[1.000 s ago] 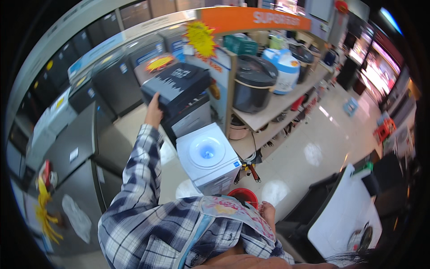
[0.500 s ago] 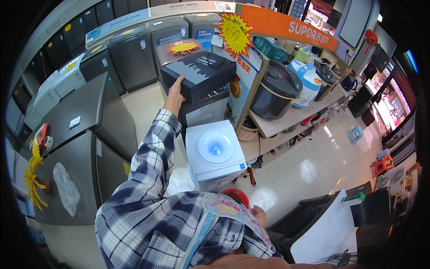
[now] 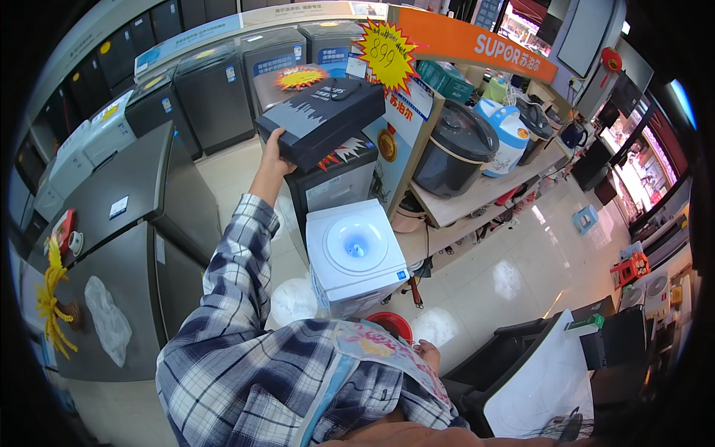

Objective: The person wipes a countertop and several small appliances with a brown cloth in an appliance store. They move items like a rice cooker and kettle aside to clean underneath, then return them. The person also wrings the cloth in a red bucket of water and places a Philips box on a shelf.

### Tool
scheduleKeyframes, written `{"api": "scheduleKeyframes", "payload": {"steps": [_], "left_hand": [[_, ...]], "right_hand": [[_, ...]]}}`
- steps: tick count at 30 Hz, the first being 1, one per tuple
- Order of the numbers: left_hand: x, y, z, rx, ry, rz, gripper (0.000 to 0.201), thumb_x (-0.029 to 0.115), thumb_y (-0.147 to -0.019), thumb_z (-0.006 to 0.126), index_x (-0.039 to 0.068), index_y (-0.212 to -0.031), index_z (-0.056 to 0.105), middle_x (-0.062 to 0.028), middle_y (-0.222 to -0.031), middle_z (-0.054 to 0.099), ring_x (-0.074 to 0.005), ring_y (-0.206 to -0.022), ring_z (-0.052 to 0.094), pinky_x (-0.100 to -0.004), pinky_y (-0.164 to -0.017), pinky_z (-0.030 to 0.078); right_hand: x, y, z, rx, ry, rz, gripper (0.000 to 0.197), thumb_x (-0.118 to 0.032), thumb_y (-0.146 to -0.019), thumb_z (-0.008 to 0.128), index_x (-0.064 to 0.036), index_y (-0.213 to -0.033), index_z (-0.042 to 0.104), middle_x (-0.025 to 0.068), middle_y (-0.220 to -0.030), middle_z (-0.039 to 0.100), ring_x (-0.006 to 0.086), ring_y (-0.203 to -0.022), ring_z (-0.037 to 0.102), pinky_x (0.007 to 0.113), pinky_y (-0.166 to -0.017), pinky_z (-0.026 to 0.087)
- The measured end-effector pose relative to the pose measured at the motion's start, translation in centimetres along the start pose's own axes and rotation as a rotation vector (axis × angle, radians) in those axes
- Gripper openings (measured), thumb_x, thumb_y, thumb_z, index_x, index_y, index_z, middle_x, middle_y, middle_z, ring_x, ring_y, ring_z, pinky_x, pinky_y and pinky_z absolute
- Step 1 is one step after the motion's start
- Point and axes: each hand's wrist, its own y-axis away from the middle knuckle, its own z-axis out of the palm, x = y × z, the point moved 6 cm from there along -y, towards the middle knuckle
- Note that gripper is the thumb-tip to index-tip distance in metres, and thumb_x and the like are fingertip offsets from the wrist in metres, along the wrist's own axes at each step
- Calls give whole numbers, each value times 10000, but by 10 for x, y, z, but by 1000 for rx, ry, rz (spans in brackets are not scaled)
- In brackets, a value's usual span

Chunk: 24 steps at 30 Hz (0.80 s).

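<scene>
My left hand (image 3: 274, 159) grips the near left edge of a flat black box (image 3: 328, 115) with a grey skyline pattern, thumb on top. The box is tilted and partly above a dark-topped appliance (image 3: 339, 182), where a red and white starburst card (image 3: 346, 153) shows beneath it. Close to my body, my right hand (image 3: 428, 354) is half hidden by my sleeve and patterned apron; its fingers are curled, and what they hold, if anything, I cannot make out. A red bucket (image 3: 393, 322) is beside it. Nearest ahead stands a white water dispenser (image 3: 357, 249) with a round blue-lit well.
Grey fridges (image 3: 112, 186) lie along the left, with a plastic bag (image 3: 109, 320) and yellow flowers (image 3: 52, 298) on one. Rice cookers (image 3: 456, 145) fill a shelf at right. A dark chair (image 3: 499, 357) and a white table (image 3: 540, 380) are at lower right.
My left hand has drawn the black box slightly left and toward me, uncovering more of the starburst card below. My right hand has hardly moved.
</scene>
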Motion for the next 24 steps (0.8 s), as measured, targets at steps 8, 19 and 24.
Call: {"api": "scheduleKeyframes", "payload": {"steps": [8, 19, 24], "left_hand": [[19, 38, -68, -323, 101, 324, 581, 297, -865, 686, 27, -1335, 476, -122, -1281, 580, -295, -1162, 565, -423, -1025, 447], [-117, 225, -113, -346, -121, 136, 661, 394, -842, 615, -25, -1335, 478, -158, -1269, 582, -307, -1114, 585, -428, -984, 471], [-228, 260, -120, -594, -105, -58, 678, 462, -898, 547, 16, -1393, 421, -140, -1341, 533, -300, -1195, 534, -413, -1038, 422]], "right_hand": [[-49, 36, 35, -64, 135, -46, 272, -145, -897, 568, -8, -1131, 597, 93, -790, 654, 164, -635, 599, 276, -566, 484], [-208, 115, 156, -761, -147, -420, 739, -443, -880, 648, -83, -1452, 348, 161, -1290, 568, 247, -1111, 581, 391, -913, 489], [-222, 112, 125, -971, -525, -228, 661, -534, -951, 502, -182, -1482, 323, 89, -1374, 519, 221, -1181, 542, 404, -984, 438]]}}
